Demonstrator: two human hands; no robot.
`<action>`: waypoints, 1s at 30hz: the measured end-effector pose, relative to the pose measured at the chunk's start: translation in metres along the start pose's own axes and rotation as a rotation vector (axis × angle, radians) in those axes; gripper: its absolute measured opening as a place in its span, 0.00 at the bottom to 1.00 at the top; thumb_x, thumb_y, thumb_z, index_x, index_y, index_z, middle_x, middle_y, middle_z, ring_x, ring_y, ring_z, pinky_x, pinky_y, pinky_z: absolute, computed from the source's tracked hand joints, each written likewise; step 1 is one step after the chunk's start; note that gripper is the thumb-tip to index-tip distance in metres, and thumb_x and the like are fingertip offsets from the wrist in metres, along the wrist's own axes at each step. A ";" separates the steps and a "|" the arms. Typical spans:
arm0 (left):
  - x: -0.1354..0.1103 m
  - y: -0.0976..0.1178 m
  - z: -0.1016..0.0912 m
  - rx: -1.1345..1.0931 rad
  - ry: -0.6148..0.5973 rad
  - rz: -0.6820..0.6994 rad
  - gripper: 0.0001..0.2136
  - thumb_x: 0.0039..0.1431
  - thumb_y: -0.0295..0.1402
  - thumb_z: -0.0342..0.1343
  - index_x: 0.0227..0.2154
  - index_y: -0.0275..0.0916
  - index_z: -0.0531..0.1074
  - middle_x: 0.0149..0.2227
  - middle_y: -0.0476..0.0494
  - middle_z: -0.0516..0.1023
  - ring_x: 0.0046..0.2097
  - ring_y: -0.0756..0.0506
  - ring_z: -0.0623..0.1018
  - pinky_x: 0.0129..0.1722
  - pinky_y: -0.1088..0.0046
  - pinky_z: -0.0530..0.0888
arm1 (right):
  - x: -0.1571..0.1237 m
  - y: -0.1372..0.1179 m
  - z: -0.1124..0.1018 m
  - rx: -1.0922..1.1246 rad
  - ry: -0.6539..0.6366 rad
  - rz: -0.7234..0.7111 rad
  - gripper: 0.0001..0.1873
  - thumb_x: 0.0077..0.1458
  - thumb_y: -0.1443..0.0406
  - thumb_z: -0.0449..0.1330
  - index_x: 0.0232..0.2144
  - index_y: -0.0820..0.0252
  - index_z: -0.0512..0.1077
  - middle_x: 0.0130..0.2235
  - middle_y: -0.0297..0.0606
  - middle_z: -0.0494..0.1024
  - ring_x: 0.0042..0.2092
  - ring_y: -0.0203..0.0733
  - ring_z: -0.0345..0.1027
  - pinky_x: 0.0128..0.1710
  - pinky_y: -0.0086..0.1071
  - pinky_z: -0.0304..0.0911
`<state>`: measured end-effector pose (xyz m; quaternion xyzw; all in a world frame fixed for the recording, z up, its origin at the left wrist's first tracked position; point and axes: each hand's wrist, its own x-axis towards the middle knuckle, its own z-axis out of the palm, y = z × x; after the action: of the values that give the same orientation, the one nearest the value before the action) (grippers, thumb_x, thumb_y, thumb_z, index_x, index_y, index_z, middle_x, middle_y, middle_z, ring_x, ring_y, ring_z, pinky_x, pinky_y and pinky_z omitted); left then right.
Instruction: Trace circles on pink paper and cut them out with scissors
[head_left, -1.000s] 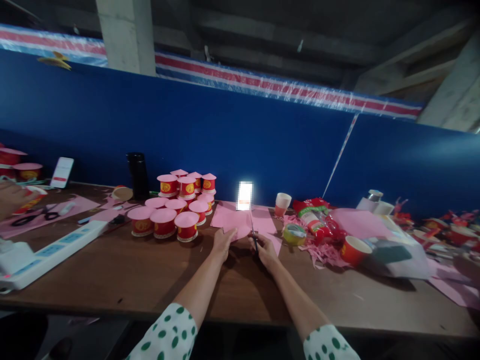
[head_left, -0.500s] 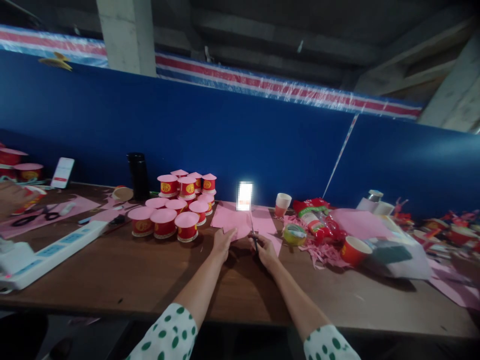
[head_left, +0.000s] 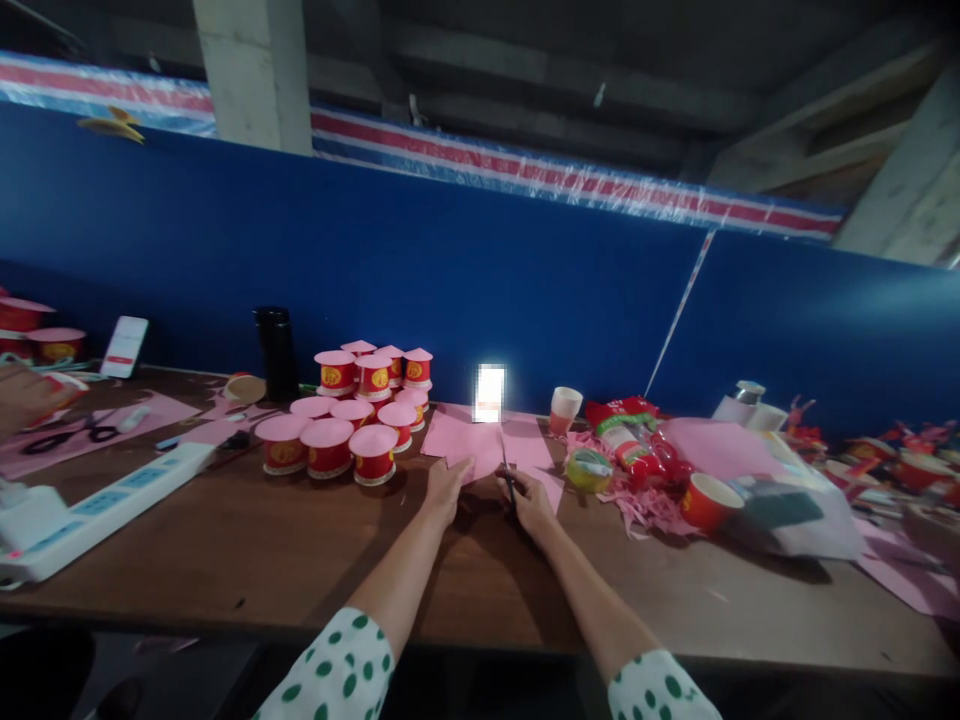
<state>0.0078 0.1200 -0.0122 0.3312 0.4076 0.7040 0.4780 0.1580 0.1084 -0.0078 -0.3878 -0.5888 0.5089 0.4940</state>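
Observation:
A sheet of pink paper (head_left: 480, 443) lies on the brown table (head_left: 300, 550) in front of me. My left hand (head_left: 446, 486) grips its near edge, fingers closed on the paper. My right hand (head_left: 529, 498) is closed round the dark handles of a pair of scissors (head_left: 507, 468), whose thin blades point away from me into the paper. Both sleeves are white with green dots.
Red cups with pink lids (head_left: 352, 405) stand stacked to the left. A white power strip (head_left: 97, 505), a black flask (head_left: 275, 350) and a lit phone (head_left: 490, 392) are about. Tape roll (head_left: 588, 468), red bag (head_left: 626, 430), open red cup (head_left: 705, 500) and pink scraps sit right. Another person's hand (head_left: 22, 395) works far left.

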 end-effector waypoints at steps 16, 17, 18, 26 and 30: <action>-0.006 0.008 0.003 0.075 -0.045 -0.014 0.17 0.35 0.35 0.64 0.30 0.30 0.73 0.27 0.40 0.77 0.29 0.45 0.76 0.30 0.70 0.71 | 0.002 0.001 0.000 0.005 0.004 -0.081 0.16 0.43 0.58 0.60 0.34 0.61 0.71 0.17 0.28 0.65 0.18 0.30 0.55 0.17 0.24 0.50; -0.006 0.008 0.003 0.074 -0.046 -0.015 0.18 0.35 0.35 0.64 0.30 0.29 0.73 0.27 0.40 0.76 0.29 0.44 0.76 0.30 0.70 0.71 | 0.002 0.000 0.000 -0.007 0.003 -0.082 0.16 0.44 0.57 0.59 0.34 0.61 0.71 0.17 0.28 0.64 0.18 0.30 0.55 0.16 0.24 0.50; -0.006 0.008 0.002 0.075 -0.046 -0.018 0.18 0.34 0.36 0.64 0.30 0.29 0.73 0.27 0.39 0.76 0.30 0.44 0.76 0.31 0.69 0.71 | 0.001 -0.001 -0.001 -0.021 0.001 -0.085 0.16 0.45 0.57 0.59 0.33 0.61 0.71 0.17 0.28 0.64 0.18 0.30 0.55 0.16 0.24 0.50; -0.002 0.001 -0.001 0.074 -0.050 0.011 0.18 0.38 0.36 0.63 0.32 0.30 0.72 0.30 0.38 0.77 0.31 0.44 0.76 0.31 0.70 0.72 | 0.000 0.000 0.000 -0.007 0.037 -0.039 0.18 0.44 0.55 0.59 0.36 0.61 0.69 0.18 0.29 0.66 0.17 0.31 0.57 0.15 0.23 0.51; -0.005 0.006 0.001 0.035 -0.019 -0.004 0.19 0.37 0.35 0.64 0.34 0.30 0.70 0.31 0.38 0.77 0.31 0.45 0.76 0.29 0.72 0.72 | 0.001 -0.007 0.002 0.082 0.097 -0.067 0.23 0.41 0.54 0.62 0.38 0.60 0.67 0.23 0.32 0.70 0.21 0.32 0.62 0.15 0.22 0.54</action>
<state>0.0077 0.1141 -0.0065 0.3454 0.4158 0.6928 0.4774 0.1566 0.1079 -0.0003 -0.3715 -0.5556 0.4962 0.5541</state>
